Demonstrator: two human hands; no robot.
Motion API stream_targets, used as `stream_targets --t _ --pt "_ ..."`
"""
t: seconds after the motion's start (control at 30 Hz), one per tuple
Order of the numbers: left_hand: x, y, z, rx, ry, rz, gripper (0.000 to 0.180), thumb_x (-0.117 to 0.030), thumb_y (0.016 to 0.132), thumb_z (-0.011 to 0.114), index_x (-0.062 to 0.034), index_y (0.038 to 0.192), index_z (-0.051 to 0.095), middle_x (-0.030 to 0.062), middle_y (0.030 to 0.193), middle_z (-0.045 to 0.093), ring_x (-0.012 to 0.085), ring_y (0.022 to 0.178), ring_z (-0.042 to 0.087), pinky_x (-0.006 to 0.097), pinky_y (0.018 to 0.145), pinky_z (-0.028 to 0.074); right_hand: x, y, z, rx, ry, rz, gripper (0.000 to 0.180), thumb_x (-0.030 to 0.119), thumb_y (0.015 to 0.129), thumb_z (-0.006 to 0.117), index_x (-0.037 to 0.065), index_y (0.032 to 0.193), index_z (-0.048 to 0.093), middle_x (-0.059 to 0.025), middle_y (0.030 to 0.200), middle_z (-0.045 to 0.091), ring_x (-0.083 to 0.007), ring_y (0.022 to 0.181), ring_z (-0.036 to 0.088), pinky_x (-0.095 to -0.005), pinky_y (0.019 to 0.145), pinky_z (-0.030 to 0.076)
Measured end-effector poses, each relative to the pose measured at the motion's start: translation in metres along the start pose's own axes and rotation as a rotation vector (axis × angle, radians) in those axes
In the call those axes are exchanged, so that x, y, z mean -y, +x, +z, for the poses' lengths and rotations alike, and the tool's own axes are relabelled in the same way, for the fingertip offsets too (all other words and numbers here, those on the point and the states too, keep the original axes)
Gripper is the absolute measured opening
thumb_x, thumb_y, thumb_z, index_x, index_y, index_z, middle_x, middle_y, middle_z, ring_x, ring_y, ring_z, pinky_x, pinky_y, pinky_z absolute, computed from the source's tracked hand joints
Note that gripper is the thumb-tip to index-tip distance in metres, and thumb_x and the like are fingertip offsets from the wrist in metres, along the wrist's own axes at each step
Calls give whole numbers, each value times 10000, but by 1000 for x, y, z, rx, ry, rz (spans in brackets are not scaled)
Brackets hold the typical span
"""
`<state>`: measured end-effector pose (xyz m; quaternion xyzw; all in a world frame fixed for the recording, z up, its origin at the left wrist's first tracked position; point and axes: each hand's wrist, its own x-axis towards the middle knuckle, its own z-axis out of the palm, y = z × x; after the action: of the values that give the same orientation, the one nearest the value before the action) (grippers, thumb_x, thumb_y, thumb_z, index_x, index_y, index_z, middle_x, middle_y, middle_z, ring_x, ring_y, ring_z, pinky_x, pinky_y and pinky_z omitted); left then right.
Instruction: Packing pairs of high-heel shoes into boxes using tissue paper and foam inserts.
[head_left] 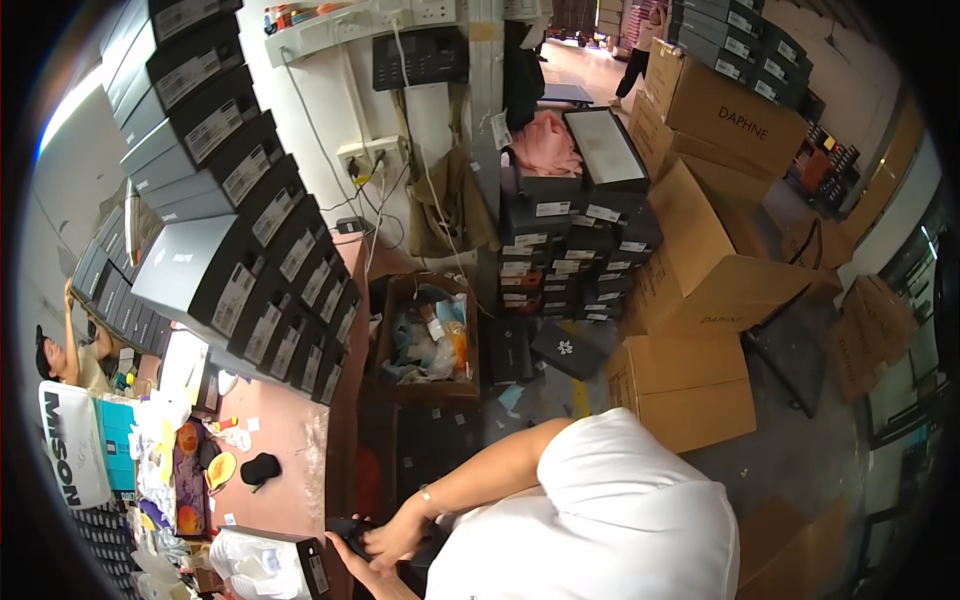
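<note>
Low in the picture, at the table's near edge, my right hand [393, 542] bends its fingers onto a black item [350, 527]. My left hand [362, 572] supports it from below, its thumb or a finger reaching up along the side. Much of the item is hidden by my hands and white sleeve, so its kind cannot be made out. Just left of my hands sits an open dark shoe box [313, 566] with white tissue paper [255, 562] in it. A small black object [260, 470] rests on the reddish table [290, 430] beyond that box.
Tall stacks of dark shoe boxes [235, 200] stand at the left. Ahead is a carton of scraps [425, 385]; more shoe boxes [560, 240] are piled behind. Large brown cartons [690, 385] stand to the right. A person [70, 355] works at far left, another [635, 65] at the back.
</note>
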<state>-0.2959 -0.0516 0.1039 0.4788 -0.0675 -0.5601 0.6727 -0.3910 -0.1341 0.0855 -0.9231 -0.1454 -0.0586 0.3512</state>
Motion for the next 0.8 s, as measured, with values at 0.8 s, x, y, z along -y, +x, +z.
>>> stream_targets --t 0.8 --pt "58 -87 72 -207 -79 -31 603 -583 876 523 -43 1142 554 114 1038 603 248 973 600 372 865 481 72 -85 1 1 70 292 427 420 983 293 82 1170 474 -274 957 538 -436 1004 538 -743 947 255"
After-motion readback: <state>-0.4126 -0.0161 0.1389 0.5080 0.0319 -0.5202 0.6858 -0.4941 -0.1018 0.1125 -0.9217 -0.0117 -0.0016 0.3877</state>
